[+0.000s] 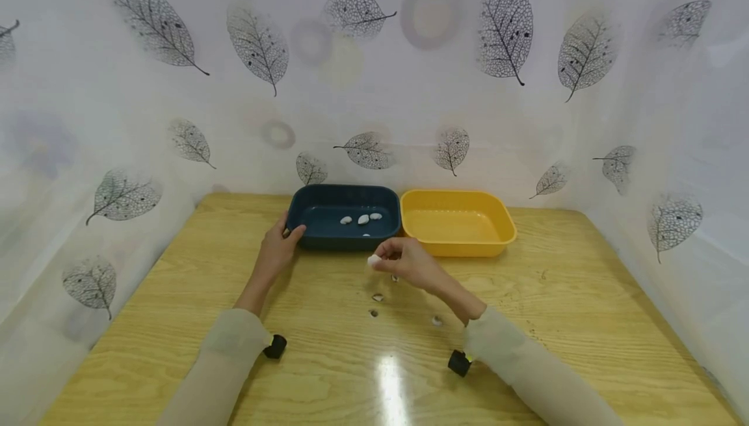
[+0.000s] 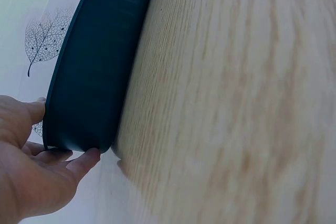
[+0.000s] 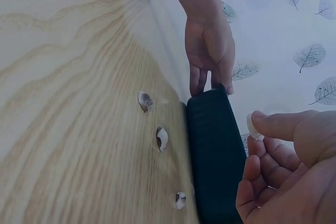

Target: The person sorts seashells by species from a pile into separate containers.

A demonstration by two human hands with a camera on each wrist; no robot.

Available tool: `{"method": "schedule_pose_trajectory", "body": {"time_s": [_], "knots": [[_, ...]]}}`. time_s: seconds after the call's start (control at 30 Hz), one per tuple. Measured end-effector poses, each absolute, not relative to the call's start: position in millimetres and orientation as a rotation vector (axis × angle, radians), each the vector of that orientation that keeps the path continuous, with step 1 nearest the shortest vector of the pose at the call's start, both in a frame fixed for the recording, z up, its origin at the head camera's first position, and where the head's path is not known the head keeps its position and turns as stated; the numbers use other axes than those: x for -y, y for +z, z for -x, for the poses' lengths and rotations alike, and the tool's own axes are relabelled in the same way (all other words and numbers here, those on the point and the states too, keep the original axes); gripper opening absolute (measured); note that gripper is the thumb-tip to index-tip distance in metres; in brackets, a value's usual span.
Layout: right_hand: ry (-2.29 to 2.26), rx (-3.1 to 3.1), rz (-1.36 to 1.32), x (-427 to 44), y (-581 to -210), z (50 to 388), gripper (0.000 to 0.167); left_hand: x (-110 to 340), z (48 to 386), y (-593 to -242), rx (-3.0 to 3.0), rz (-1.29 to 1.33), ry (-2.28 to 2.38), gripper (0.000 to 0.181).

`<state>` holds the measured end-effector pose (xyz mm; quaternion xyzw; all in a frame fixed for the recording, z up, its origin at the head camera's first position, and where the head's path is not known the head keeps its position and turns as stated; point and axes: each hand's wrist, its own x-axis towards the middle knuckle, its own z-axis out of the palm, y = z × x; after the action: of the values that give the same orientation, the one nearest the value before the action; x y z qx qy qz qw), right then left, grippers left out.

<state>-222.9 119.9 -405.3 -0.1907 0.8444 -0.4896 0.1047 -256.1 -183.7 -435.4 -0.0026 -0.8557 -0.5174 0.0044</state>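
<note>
A dark blue tray [image 1: 328, 242] with several white shells [image 1: 363, 219] in it stands at the back of the table. My left hand [image 1: 277, 246] grips its left end, thumb over the rim; the left wrist view shows the fingers [image 2: 84, 163] against the tray's side [image 2: 100, 66]. Between thumb and fingertips my right hand [image 1: 412, 265] pinches a white shell [image 1: 374, 261], held up just in front of the tray's right part. In the right wrist view the pinched shell [image 3: 254, 128] is clear of the dark tray [image 3: 215, 156].
A yellow tray [image 1: 468, 249] stands right of the dark one, its inside bare. Several shells lie on the wooden table in front of the trays, among them one [image 1: 378, 297] near the middle and one [image 1: 437, 320] further right. A leaf-patterned curtain [image 1: 374, 88] hangs behind.
</note>
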Motion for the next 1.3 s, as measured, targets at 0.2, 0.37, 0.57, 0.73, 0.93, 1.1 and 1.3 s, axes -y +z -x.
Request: {"method": "schedule_pose_trajectory", "body": {"time_s": [0.2, 0.37, 0.57, 0.73, 0.93, 1.1, 1.3], "knots": [[-1.446, -2.484, 0.571, -119, -401, 224, 0.015, 184, 257, -434, 2.694, 0.019, -1.6, 0.074], [-1.467, -2.473, 0.603, -117, -398, 225, 0.014, 184, 258, -435, 2.704, 0.019, -1.581, 0.073], [-1.505, -2.473, 0.647, -115, -390, 228, 0.015, 184, 258, -436, 2.701, 0.013, -1.561, 0.072], [-1.488, -2.507, 0.639, -114, -383, 236, 0.015, 184, 258, -436, 2.708, 0.012, -1.556, 0.071], [-1.46, -2.539, 0.624, -112, -375, 249, 0.018, 184, 258, -435, 2.711, 0.017, -1.56, 0.071], [-1.476, -2.533, 0.612, -108, -368, 258, 0.018, 183, 258, -435, 2.71, 0.015, -1.555, 0.071], [-1.485, -2.537, 0.592, -99, -365, 270, 0.02, 184, 258, -434, 2.717, 0.012, -1.56, 0.071]]}}
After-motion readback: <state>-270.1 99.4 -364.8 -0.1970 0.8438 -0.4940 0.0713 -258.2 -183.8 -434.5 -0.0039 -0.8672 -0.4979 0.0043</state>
